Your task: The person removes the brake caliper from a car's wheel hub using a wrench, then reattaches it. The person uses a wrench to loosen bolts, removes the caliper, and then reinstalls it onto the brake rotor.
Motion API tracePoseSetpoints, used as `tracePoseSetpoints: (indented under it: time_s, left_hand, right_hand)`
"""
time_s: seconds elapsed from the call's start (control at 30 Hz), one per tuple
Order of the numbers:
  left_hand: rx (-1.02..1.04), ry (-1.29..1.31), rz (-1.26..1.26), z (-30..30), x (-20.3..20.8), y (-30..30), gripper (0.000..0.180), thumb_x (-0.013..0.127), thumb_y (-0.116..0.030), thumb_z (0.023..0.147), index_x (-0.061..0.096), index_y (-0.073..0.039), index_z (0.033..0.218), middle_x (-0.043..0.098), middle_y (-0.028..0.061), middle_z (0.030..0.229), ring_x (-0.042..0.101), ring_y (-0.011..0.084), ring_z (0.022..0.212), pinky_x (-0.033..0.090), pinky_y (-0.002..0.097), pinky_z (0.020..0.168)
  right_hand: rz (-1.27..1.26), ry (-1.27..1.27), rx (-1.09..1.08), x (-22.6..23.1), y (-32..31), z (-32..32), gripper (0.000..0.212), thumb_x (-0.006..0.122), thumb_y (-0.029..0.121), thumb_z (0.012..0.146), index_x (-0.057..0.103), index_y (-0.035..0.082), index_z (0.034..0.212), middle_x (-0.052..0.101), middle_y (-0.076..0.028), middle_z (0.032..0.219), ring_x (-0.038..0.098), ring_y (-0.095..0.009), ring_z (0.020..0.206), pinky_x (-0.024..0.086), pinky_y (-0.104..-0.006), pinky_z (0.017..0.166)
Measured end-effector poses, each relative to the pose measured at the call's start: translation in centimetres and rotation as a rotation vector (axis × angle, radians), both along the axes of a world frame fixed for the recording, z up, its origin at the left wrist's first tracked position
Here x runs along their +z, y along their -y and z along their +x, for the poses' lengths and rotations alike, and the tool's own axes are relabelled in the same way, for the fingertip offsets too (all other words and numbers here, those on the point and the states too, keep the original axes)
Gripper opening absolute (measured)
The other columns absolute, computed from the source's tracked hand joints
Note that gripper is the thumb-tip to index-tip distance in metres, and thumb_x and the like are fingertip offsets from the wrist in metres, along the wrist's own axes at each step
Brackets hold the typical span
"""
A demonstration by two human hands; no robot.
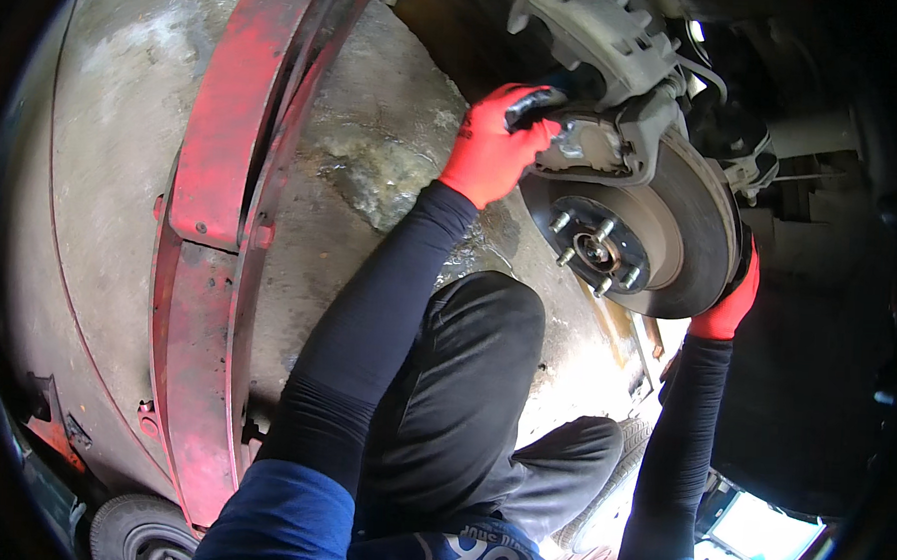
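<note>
A brake disc [686, 225] sits on a wheel hub [597, 248] with several bare studs. Over its upper edge a caliper bracket [655, 129] holds a brake pad [590, 144], whose metal back has shiny smears. The grey brake caliper [604, 37] is swung up above it. My left hand [496, 147], in a red glove with black palm coating, is closed beside the pad's left end; what its curled fingers hold, if anything, is not clear. My right hand [730, 302], gloved alike, reaches round the disc's lower right edge, its fingers hidden behind the disc.
A red steel lift arm [207, 310] runs along the left over the stained concrete floor [111, 215]. A tyre [142, 532] lies at lower left, and another tyre [610, 482] is beyond my knee. A lit screen [763, 534] stands at lower right.
</note>
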State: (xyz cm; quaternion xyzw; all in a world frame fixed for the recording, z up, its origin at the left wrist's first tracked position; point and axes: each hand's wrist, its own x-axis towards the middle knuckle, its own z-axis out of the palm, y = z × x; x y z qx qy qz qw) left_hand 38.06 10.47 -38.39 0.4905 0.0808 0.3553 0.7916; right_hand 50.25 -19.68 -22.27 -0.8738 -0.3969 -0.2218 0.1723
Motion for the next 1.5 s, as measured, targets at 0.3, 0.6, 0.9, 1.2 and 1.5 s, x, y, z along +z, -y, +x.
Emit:
tracePoseSetpoints:
  time_s: [0.3, 0.6, 0.9, 1.2, 1.5]
  left_hand:
    - [0.004, -0.164, 0.088, -0.8, 0.3, -1.0, 0.032, 0.067, -0.012, 0.096, 0.065, -0.001, 0.126, 0.068, -0.0013, 0.099, 0.059, 0.0047, 0.084, 0.050, 0.0223, 0.074]
    - [0.084, -0.412, 0.528, -3.5, 6.2, 2.2, 0.074, 0.084, -0.014, 0.075, 0.049, 0.003, 0.138, 0.053, 0.0133, 0.131, 0.064, 0.0195, 0.103, 0.055, 0.0328, 0.081]
    - [0.372, -0.479, 0.798, -2.8, 6.1, 2.8, 0.069, 0.084, -0.009, 0.070, 0.051, 0.004, 0.129, 0.055, 0.0145, 0.119, 0.062, 0.0217, 0.088, 0.054, 0.0351, 0.074]
    - [0.126, -0.441, 0.568, -1.4, 2.9, 0.6, 0.062, 0.080, 0.003, 0.072, 0.045, -0.002, 0.122, 0.062, 0.0072, 0.090, 0.058, 0.0116, 0.065, 0.048, 0.0287, 0.052]
    - [-0.191, -0.432, 0.375, -3.3, 7.3, -0.3, 0.048, 0.082, -0.010, 0.077, 0.056, 0.000, 0.116, 0.063, 0.0056, 0.088, 0.059, 0.0088, 0.068, 0.048, 0.0267, 0.059]
  right_hand:
    - [0.529, -0.399, -0.058, -0.8, -1.7, -0.2, 0.034, 0.047, 0.012, 0.100, 0.062, -0.003, 0.126, 0.066, -0.014, 0.122, 0.061, -0.022, 0.113, 0.044, -0.0321, 0.103]
    - [0.636, -0.266, -0.102, -1.7, -2.0, -0.4, 0.026, 0.054, 0.015, 0.100, 0.066, -0.003, 0.114, 0.070, -0.013, 0.107, 0.064, -0.022, 0.102, 0.044, -0.0302, 0.099]
    - [0.710, -0.307, -0.116, -1.6, -2.9, -1.0, 0.027, 0.058, 0.020, 0.099, 0.066, -0.001, 0.115, 0.070, -0.016, 0.107, 0.064, -0.030, 0.100, 0.046, -0.0330, 0.094]
    - [0.222, 0.055, -0.184, -3.0, -1.0, 0.0, 0.048, 0.051, -0.004, 0.090, 0.058, 0.010, 0.135, 0.056, -0.017, 0.133, 0.054, -0.035, 0.123, 0.041, -0.0371, 0.108]
    - [0.449, -0.191, -0.108, -2.0, -1.0, 0.1, 0.030, 0.045, 0.006, 0.100, 0.062, -0.003, 0.123, 0.065, -0.015, 0.123, 0.061, -0.025, 0.113, 0.042, -0.0317, 0.105]
